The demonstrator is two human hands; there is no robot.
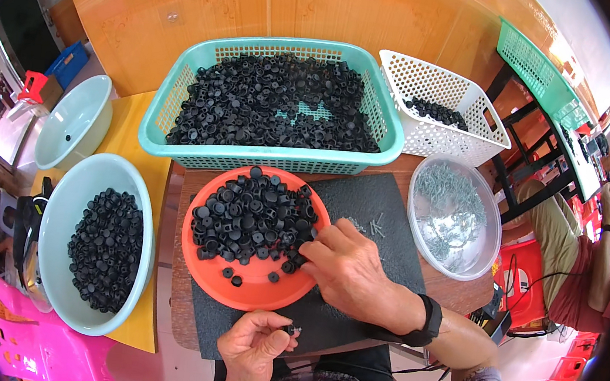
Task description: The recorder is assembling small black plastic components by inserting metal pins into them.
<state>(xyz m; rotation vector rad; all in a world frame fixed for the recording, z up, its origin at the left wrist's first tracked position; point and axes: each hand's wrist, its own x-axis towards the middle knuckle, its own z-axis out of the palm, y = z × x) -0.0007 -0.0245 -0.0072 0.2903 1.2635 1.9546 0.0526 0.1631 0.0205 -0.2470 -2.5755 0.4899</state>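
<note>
My left hand (255,350) is near the front edge of the table, its thumb and fingers pinching a small black plastic part (290,330) with a bit of metal at its end. An orange-red bowl (253,297) of small black plastic caps (254,211) sits in front of me on a dark mat (397,237). Over the bowl's right rim reaches my right hand (359,274), with curled fingers at the edge of the caps. Whatever is between those fingertips is hidden. Several metal screws (375,226) lie on the mat just beyond this hand.
Behind the bowl stands a large green basket (271,159) of black parts, beside a white basket (447,142) holding some more. A clear tub (491,240) of screws is at the right. Pale blue basins (51,238) stand left, near a pink chair (29,340). Another person (571,271) sits far right.
</note>
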